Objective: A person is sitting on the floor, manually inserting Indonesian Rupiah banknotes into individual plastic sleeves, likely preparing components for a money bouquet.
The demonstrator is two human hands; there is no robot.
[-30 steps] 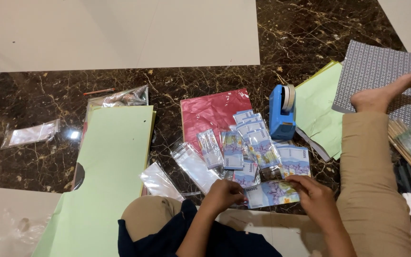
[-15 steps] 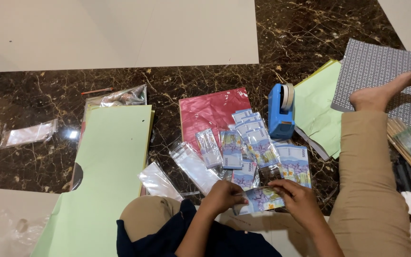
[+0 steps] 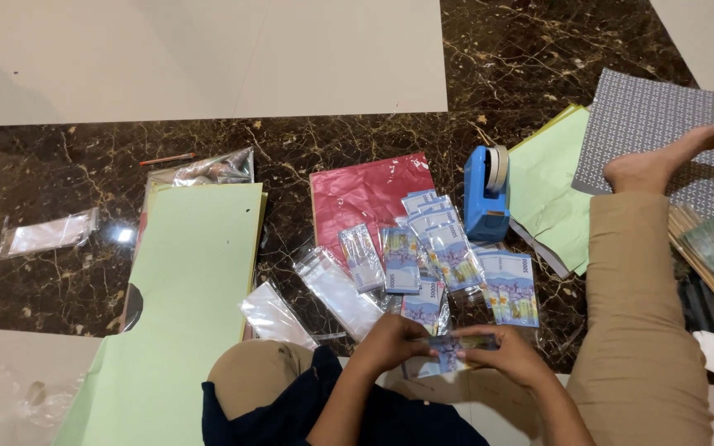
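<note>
Both of my hands meet low in the middle of the view over a blue banknote in a clear sleeve [image 3: 449, 350]. My left hand [image 3: 392, 342] pinches its left end and my right hand [image 3: 507, 353] pinches its right end. Just beyond them, several more sleeved blue banknotes [image 3: 440, 254] lie fanned on the dark marble floor. Empty clear plastic sleeves [image 3: 336, 287] lie to the left of that fan.
A red paper sheet [image 3: 357, 194] lies behind the notes, and a blue tape dispenser [image 3: 487, 192] beside it. Large light-green sheets [image 3: 183, 281] cover the left. At right lie green paper [image 3: 551, 186], a grey patterned sheet [image 3: 646, 124], my outstretched leg [image 3: 646, 297] and wooden sticks [image 3: 708, 264].
My right hand has come in from the right toward my left hand, bringing the sleeved banknote in front of me; both hands now grip it close together.
</note>
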